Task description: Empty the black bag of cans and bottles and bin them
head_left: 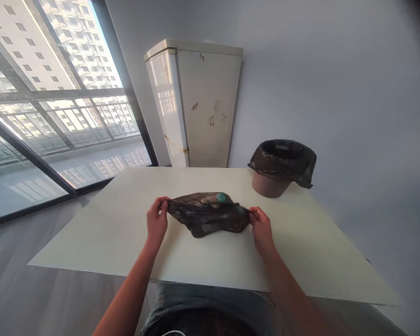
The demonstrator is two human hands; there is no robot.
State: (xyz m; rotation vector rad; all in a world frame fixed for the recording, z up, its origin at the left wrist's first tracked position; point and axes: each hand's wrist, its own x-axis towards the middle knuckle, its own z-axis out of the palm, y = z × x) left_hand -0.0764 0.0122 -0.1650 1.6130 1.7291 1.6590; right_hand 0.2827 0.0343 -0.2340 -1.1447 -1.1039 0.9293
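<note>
A black plastic garbage bag (210, 219) is stretched sideways above the table. My left hand (157, 219) pinches its left end, and my right hand (261, 226) has the right end between thumb and fingers. Something green and a bit of brownish stuff show at the bag's upper opening; I cannot make out what they are. The lower part of the bag hangs in loose folds over the tabletop. Behind and to the right of my right hand stands a brownish trash can (271, 185), its rim draped with a black liner (282, 161).
The pale table (210, 266) spreads under both hands, with its front edge close to my body. Beyond its far edge stands an old white fridge (208, 107). Large glass sliding doors (63, 102) are on the left, and a plain wall (336, 93) is on the right.
</note>
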